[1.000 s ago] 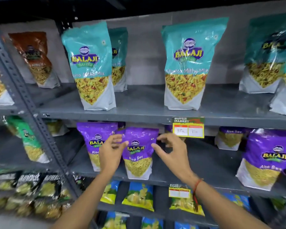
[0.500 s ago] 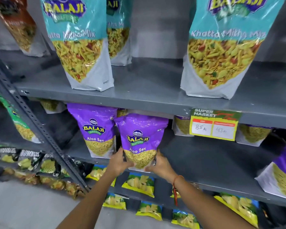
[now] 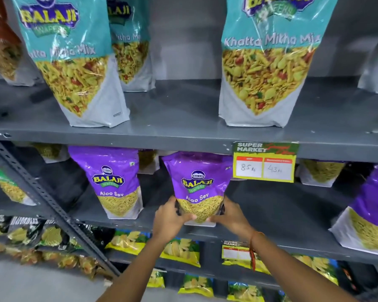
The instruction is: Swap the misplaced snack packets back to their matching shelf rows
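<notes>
A purple Aloo Sev packet [image 3: 197, 184] stands upright at the front of the middle shelf [image 3: 282, 205]. My left hand [image 3: 170, 219] grips its lower left corner and my right hand [image 3: 229, 216] grips its lower right corner. A second purple Aloo Sev packet [image 3: 115, 182] stands to its left, apart from it, and a third [image 3: 371, 212] is at the far right. On the shelf above stand teal Khatta Mitha Mix packets [image 3: 266, 62], with another [image 3: 74, 62] at the left.
A yellow price tag [image 3: 264, 164] hangs from the upper shelf's edge just right of the held packet. A slanted metal upright [image 3: 42, 197] divides the racks at left. Yellow chip packets [image 3: 179, 249] fill the lower shelf. Grey floor shows at the bottom left.
The camera has moved closer to the shelves. The held Aloo Sev packet has shifted right, away from its neighbour, and both hands still hold its bottom corners.
</notes>
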A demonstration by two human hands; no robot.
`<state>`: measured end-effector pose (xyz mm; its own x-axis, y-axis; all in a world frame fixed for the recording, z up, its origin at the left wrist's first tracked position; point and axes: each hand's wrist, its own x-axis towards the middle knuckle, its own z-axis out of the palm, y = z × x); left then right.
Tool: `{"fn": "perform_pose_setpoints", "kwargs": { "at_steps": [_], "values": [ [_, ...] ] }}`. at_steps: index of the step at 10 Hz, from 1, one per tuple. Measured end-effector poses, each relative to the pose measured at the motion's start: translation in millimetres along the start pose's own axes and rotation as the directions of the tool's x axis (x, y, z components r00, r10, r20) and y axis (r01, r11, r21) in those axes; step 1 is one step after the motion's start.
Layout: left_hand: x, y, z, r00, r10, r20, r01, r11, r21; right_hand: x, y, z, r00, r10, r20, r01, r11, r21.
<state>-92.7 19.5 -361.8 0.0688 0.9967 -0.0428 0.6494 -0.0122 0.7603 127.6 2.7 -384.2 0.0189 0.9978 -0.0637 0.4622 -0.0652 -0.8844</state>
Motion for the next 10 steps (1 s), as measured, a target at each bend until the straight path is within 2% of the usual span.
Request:
{"fn": "perform_pose_setpoints", "kwargs": {
  "at_steps": [2, 4, 7, 9, 10],
  "values": [
    [-8, 39, 40, 1.000, 0.021, 0.003, -0.021, 0.999, 0.039, -17, 18, -51, 0.998, 0.061, -0.021, -0.062, 0.996, -0.059],
    [-11, 52, 64, 0.999, 0.048, 0.009, -0.049, 0.997, 0.059, -19, 35, -71, 0.996, 0.081, -0.020, -0.083, 0.989, -0.123],
    [-17, 56, 64, 0.995, 0.067, 0.077, -0.069, 0.997, 0.027, -25, 41, -69, 0.998, 0.066, -0.009, -0.066, 0.997, -0.025],
    [-28, 53, 53, 0.993, 0.095, 0.073, -0.091, 0.994, -0.057, -47, 30, -60, 0.980, -0.027, -0.197, 0.043, 0.996, 0.078],
    [-45, 60, 47, 0.990, 0.138, 0.003, -0.137, 0.988, -0.070, -69, 16, -50, 0.935, -0.081, -0.345, 0.128, 0.985, 0.115]
  ]
}}
